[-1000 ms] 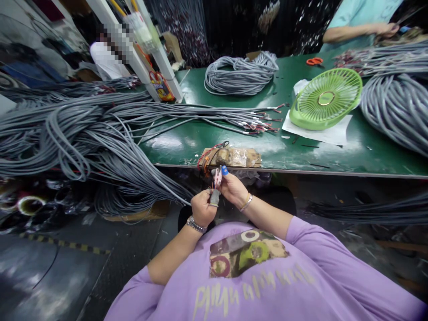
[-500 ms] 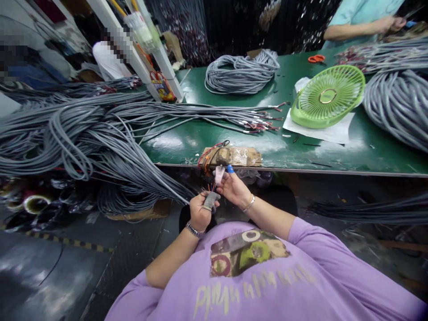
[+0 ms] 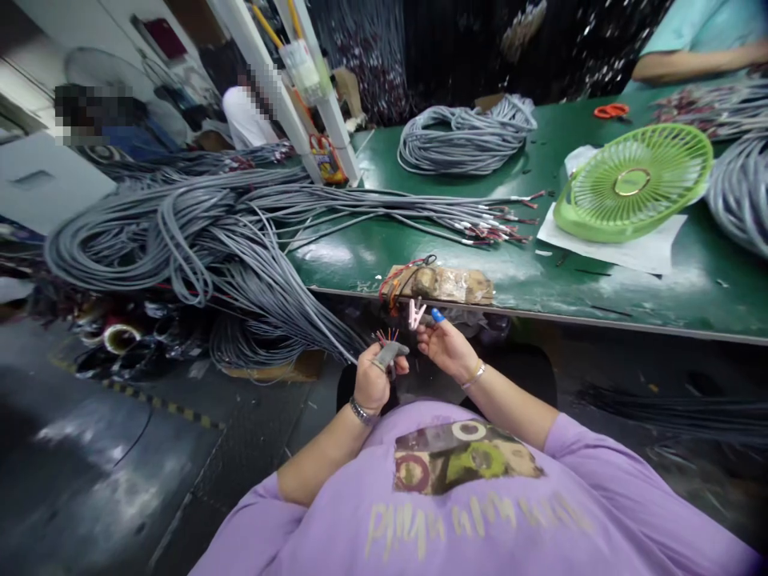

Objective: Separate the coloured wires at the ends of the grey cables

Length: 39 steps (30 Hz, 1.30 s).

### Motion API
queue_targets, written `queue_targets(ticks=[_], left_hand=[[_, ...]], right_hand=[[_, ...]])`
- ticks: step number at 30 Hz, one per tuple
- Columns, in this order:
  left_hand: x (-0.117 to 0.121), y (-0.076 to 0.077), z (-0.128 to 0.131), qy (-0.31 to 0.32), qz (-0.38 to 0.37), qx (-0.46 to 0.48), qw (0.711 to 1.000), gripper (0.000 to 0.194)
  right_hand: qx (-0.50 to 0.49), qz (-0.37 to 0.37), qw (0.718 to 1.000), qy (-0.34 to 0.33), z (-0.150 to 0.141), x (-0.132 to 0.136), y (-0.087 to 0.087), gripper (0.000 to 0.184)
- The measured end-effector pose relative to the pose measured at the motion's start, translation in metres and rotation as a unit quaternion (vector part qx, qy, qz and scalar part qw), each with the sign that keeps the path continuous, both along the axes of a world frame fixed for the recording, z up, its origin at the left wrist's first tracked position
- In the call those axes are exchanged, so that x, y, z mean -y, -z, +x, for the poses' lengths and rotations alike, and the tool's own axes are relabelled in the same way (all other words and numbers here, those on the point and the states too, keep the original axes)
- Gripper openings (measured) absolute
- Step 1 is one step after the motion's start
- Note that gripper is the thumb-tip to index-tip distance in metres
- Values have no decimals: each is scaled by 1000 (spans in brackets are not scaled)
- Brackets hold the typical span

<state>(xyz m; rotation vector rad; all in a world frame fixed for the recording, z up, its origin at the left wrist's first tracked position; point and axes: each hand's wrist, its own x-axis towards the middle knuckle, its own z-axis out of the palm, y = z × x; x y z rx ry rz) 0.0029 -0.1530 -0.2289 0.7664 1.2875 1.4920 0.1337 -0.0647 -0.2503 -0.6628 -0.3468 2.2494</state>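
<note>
My left hand [image 3: 373, 382] is closed around the end of a grey cable, with thin coloured wires [image 3: 387, 336] fanning out above its fingers. A grey cover [image 3: 391, 354] wraps the left thumb. Just to the right, my right hand [image 3: 447, 350] pinches a small pale pink clip [image 3: 415, 314] that looks like a clothespin, its two prongs apart. A blue finger cover [image 3: 438, 315] sits on one right fingertip. The clip is close to the wires but apart from them. Beyond the hands, a taped wooden block [image 3: 459, 284] with red and black leads lies at the table edge.
Grey cables [image 3: 240, 228] drape over the left of the green table [image 3: 342, 260]. Coiled cable [image 3: 465, 140], orange-handled scissors [image 3: 610, 110] and a green fan [image 3: 636, 186] on white paper lie farther back. A co-worker's arm [image 3: 696, 64] is at the upper right.
The view has swung left, so everything appears farther right. My right hand has drawn slightly away from my left, and the pink clip now shows its two prongs.
</note>
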Motion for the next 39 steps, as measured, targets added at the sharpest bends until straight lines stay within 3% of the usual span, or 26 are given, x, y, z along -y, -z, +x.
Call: queue_targets(ticks=[5, 9, 12, 16, 17, 19, 22, 25, 27, 29, 30, 34, 39], left_hand=[[-1, 2, -1, 36, -14, -27, 999, 33], [-3, 3, -6, 25, -1, -44, 999, 33], [-6, 0, -15, 38, 7, -87, 995, 27], [-14, -9, -31, 47, 35, -154, 986, 27], [-18, -12, -36, 46, 43, -174, 983, 26], [-30, -19, -47, 45, 62, -219, 973, 27], [-58, -29, -64, 42, 96, -287, 952, 28], [-100, -40, -83, 65, 136, -400, 904, 27], [-135, -48, -94, 80, 126, -508, 849, 29], [-173, -57, -103, 78, 65, -645, 757, 29], [-191, -62, -106, 77, 52, -665, 741, 28], [-256, -73, -112, 52, 18, -706, 706, 34], [-312, -72, -100, 69, -21, -753, 654, 49]], right_hand=[[91, 106, 989, 43, 15, 4, -2, 33], [225, 271, 933, 71, 41, 1, -12, 36], [354, 437, 818, 119, 68, -16, -28, 33], [491, 557, 649, 167, 102, -62, -49, 29], [524, 569, 614, 158, 109, -74, -52, 29], [574, 563, 579, 136, 117, -96, -53, 27], [596, 539, 585, 110, 121, -112, -51, 27], [601, 554, 572, 70, 117, -109, -49, 27], [622, 555, 548, 66, 114, -104, -50, 27], [635, 554, 535, 62, 112, -100, -51, 28], [634, 555, 535, 59, 112, -100, -52, 28], [613, 563, 552, 54, 114, -101, -51, 25], [615, 559, 555, 50, 115, -102, -50, 26]])
